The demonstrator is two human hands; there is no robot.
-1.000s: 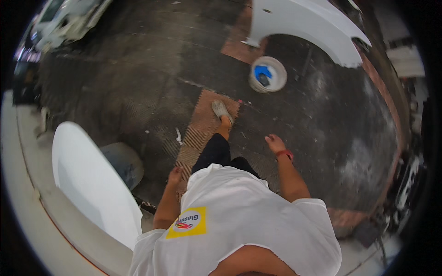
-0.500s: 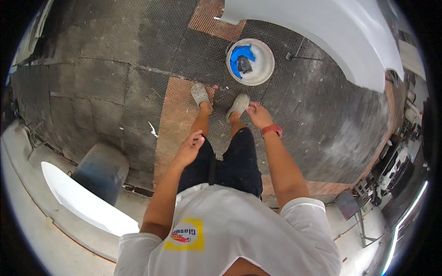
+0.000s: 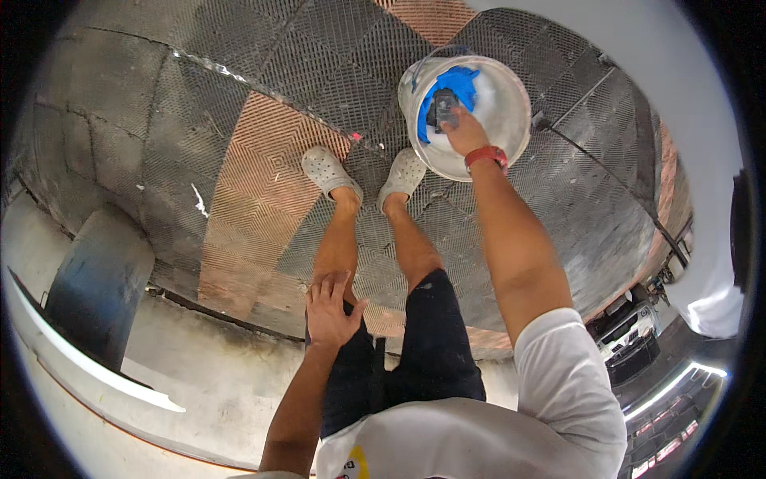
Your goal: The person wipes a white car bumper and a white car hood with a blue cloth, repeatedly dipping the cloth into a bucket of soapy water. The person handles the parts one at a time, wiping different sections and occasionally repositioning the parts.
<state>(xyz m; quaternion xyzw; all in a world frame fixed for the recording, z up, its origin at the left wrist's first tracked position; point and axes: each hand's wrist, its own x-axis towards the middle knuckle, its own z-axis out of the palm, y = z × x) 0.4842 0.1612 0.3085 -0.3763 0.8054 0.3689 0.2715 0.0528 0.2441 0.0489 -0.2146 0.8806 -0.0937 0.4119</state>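
Your left hand (image 3: 332, 310) spreads over your leg (image 3: 336, 246); right hand (image 3: 467, 132) touches block (image 3: 445, 104) in bucket (image 3: 507, 89), grip unclear: pinch squarely.

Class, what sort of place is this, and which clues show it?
Probably a vehicle body workshop: a large curved white panel, perhaps a fender, ribbed floor tiles, and a bucket standing on them.

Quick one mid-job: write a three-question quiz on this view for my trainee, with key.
1. What colour is the crumpled item inside the bucket?

2. True or false: the red wristband is on the right wrist.

3. Where is the right hand?
A) On the shirt
B) At the bucket's opening
C) On the left leg

Key: 1. Blue. 2. True. 3. B.
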